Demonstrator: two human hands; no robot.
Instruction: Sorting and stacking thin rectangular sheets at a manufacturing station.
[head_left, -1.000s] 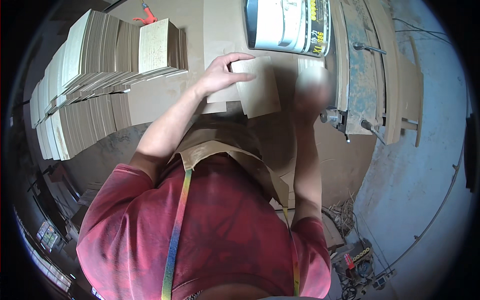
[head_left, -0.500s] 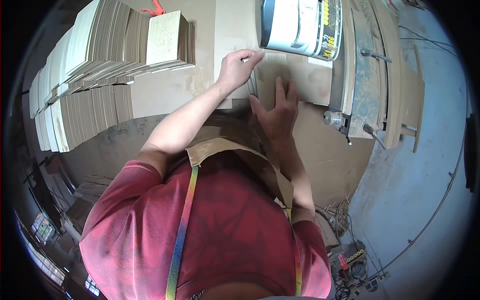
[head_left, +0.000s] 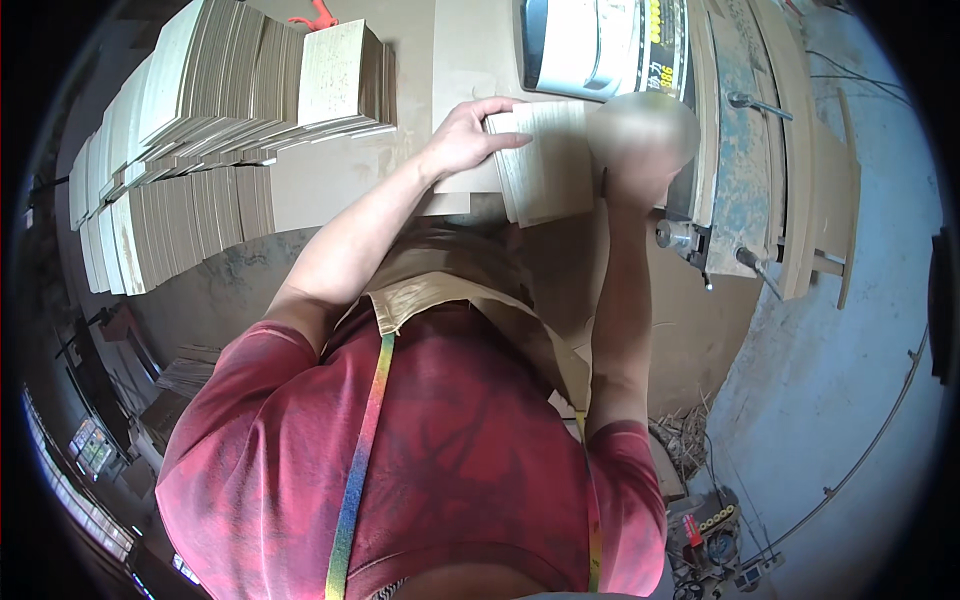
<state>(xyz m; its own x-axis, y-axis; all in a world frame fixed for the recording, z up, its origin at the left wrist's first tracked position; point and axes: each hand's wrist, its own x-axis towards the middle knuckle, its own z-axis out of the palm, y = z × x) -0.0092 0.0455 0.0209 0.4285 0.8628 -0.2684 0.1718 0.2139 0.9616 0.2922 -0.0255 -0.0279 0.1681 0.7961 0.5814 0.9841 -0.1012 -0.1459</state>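
A small stack of thin, pale wooden boards (head_left: pixel 552 165) stands in front of me, its top face and layered left edge showing. My left hand (head_left: pixel 472 138) is closed on the stack's left side, the thumb lying on the top face and the fingers reaching round the far left corner. To the right of the stack is my right hand (head_left: pixel 642 172), raised beside a large bucket. A round blur covers its fingers, so their pose and anything in them are hidden.
The white and black bucket (head_left: pixel 590 50) stands at the far edge. Tall stacks of similar boards (head_left: pixel 215 85) fill the left, with a red tool (head_left: pixel 315 16) behind them. At right are a blue, worn metal machine bed (head_left: pixel 735 160) with clamp bolts and a pale blue wall (head_left: pixel 850 330).
My right hand has moved right, away from the boards and up beside the bucket. The stack now shows its broad pale face, and my left thumb has come onto it.
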